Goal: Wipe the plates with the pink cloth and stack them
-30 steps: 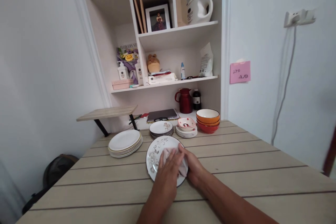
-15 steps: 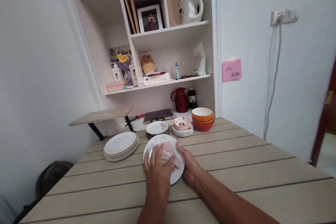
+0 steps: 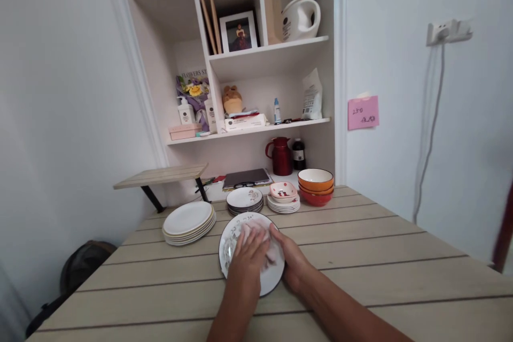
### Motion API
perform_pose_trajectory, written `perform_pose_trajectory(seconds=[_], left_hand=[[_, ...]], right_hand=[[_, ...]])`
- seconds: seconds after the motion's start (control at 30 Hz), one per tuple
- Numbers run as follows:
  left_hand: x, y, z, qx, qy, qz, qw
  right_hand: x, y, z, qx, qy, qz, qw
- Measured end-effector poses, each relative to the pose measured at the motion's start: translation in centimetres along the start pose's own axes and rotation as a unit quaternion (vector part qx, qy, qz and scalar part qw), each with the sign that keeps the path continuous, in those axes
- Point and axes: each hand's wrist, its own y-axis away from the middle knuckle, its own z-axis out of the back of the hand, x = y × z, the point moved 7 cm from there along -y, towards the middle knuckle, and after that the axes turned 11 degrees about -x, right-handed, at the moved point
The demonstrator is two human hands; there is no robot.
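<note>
A white plate point(image 3: 269, 281) with a dark rim and a grey printed pattern is held tilted above the table. My right hand point(image 3: 295, 261) grips its right edge, thumb over the rim and fingers behind. Pressed against the face of the plate, my left hand point(image 3: 249, 256) holds a crumpled pale pink cloth point(image 3: 274, 255), partly hidden under its fingers. Just behind are a stack of dark-rimmed plates point(image 3: 243, 197) with a flower print, and small white plates point(image 3: 284, 204) carrying a pink patterned dish point(image 3: 282, 191).
Larger white plates point(image 3: 188, 219) are stacked at left, near a small raised wooden shelf point(image 3: 160, 175). Orange and red bowls point(image 3: 316, 187) stand stacked at back right. Behind the slatted table point(image 3: 360, 278) are a red jug point(image 3: 281, 157), a dark bottle point(image 3: 298, 155) and a laptop-like dark slab point(image 3: 246, 178).
My left hand has slid rightward across the plate with the cloth, its fingers now closer together. My right hand keeps its grip. The whole view has shifted slightly.
</note>
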Motion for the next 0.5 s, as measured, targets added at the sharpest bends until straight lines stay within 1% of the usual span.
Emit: perform_pose_trajectory(seconds=[0.07, 0.13, 0.2, 0.27, 0.33, 0.43, 0.5], left_hand=[[1.0, 0.2, 0.4, -0.024, -0.040, 0.046, 0.998], [1.6, 0.5, 0.6, -0.043, -0.062, 0.082, 0.994], [1.4, 0.7, 0.6, -0.053, -0.061, 0.084, 0.993], [0.7, 0.9, 0.4, -0.061, -0.049, 0.062, 0.995], [-0.3, 0.8, 0.1, -0.063, -0.032, 0.021, 0.997], [-1.3, 0.7, -0.5, -0.045, -0.004, -0.033, 0.998], [-1.5, 0.6, -0.6, -0.027, 0.016, -0.041, 0.999]], right_hand=[[-0.1, -0.2, 0.2, -0.018, -0.016, -0.002, 1.000], [0.1, -0.4, 0.8, -0.050, -0.035, 0.001, 0.998], [0.7, -0.7, 1.6, -0.079, -0.049, 0.014, 0.996], [1.4, -0.9, 2.2, -0.090, -0.057, 0.027, 0.994], [2.1, -1.1, 2.6, -0.090, -0.063, 0.036, 0.993], [2.7, -0.9, 2.7, -0.083, -0.062, 0.042, 0.994], [2.5, -0.6, 2.3, -0.067, -0.052, 0.034, 0.996]])
